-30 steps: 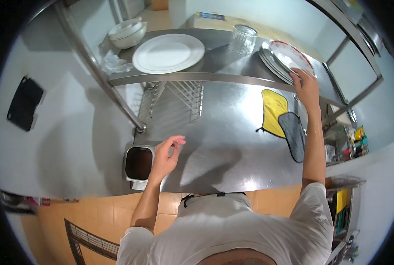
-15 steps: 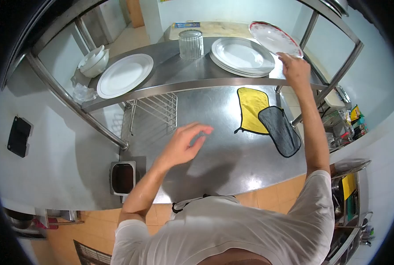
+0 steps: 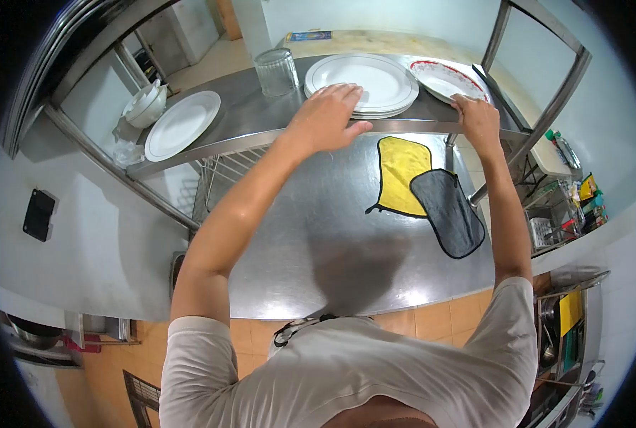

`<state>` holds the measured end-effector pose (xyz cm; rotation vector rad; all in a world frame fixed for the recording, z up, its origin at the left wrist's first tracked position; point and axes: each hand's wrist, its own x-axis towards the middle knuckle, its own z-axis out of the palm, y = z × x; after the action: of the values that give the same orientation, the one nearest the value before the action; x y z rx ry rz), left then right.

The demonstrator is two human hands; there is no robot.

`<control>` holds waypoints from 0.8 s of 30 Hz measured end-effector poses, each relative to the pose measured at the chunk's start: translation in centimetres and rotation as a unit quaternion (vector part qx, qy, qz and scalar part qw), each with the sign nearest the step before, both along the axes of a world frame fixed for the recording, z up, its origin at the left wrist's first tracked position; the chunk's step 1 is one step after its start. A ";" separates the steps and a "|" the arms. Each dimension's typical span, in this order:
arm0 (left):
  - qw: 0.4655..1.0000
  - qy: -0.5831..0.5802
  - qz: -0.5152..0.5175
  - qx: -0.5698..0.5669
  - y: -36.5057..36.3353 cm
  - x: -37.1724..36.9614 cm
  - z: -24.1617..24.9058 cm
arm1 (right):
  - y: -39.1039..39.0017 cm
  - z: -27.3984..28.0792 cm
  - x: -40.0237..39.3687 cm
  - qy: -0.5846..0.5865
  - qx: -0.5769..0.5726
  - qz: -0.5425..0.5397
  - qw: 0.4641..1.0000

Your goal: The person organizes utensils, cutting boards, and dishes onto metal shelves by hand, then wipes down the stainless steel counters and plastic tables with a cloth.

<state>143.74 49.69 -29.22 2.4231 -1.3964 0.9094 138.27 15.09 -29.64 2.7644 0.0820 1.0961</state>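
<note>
My right hand (image 3: 476, 120) pinches the near rim of a white plate with a red patterned border (image 3: 448, 80), which rests on the steel shelf (image 3: 250, 128) at the right. To its left is a stack of white oval plates (image 3: 364, 78). My left hand (image 3: 329, 118) reaches up to the front of that stack, fingers stretched out over the near left rim and thumb apart, holding nothing. A ribbed clear glass container (image 3: 276, 73) stands left of the stack, and a single white oval plate (image 3: 182, 125) lies further left.
White bowls (image 3: 145, 105) and a crumpled plastic bag (image 3: 127, 154) sit at the shelf's left end. Below, a yellow cloth (image 3: 403, 175) and a grey cloth (image 3: 448, 214) lie on the steel table (image 3: 296, 264). A wire rack (image 3: 225, 171) is under the shelf. Steel posts (image 3: 557, 100) flank it.
My right hand has lowered the red-bordered plate from a tilted position onto the shelf. My left hand has moved up and right from over the table to the plate stack.
</note>
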 end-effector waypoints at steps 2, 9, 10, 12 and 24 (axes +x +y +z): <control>0.998 0.049 0.032 0.021 -0.4 0.3 0.6 | -0.7 -0.3 0.1 -0.008 0.000 0.013 1.000; 0.993 0.118 0.020 0.017 -0.3 0.9 2.1 | -1.6 0.0 -0.4 0.012 0.016 0.004 1.000; 0.992 0.129 0.007 0.012 -0.2 1.0 2.2 | -1.7 0.1 -0.3 0.020 0.019 0.002 1.000; 0.993 0.118 -0.020 -0.011 0.3 1.1 2.0 | -1.8 0.1 -0.3 0.037 0.024 -0.002 0.999; 0.996 0.080 -0.012 -0.042 0.7 -0.3 1.6 | 1.2 3.0 -2.9 -0.021 0.228 0.152 0.961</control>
<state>143.48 50.39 -27.61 2.3550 -1.3010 0.7344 135.38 16.26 -26.65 3.2126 0.2928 1.4002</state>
